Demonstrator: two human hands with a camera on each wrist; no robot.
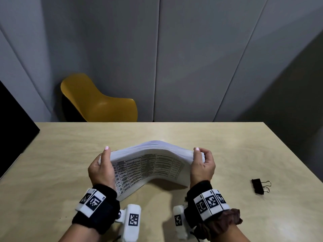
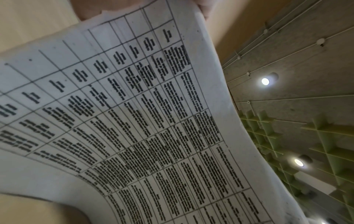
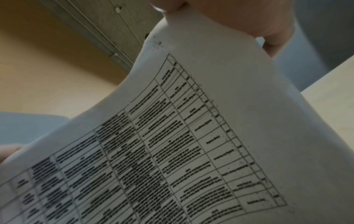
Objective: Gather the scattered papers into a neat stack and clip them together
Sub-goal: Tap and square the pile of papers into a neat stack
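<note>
**Squaring the bundle before the clip goes on**

At the left, the left hand (image 1: 102,169) grasps one short end of the stack of papers (image 1: 148,165), thumb over the top sheet and fingers curled underneath. The sheets are already gathered into one bundle, held above the table (image 1: 52,154) and arched upward in the middle, the printed table on the sheet facing the person. From the left wrist view the same sheet (image 2: 134,121) fills the frame, curving away from the camera, with fingertips showing at its far edge.

At the right end, the right hand (image 1: 202,165) grips the opposite short edge in the same way, thumb on top and fingers wrapped below. Further right, the binder clip (image 1: 260,186) lies flat on the table, well apart from the stack and untouched.

The step in hand looks like evening up the edges. To do it well, I would loosen both grips slightly so the arch relaxes, stand the bundle on one long edge and tap it on the table until the sheets sit flush, then repeat on a short edge. Bowed sheets slide unevenly, so clipping while arched would likely lock in a stagger. Only then should the right hand let go and reach for the clip
</note>
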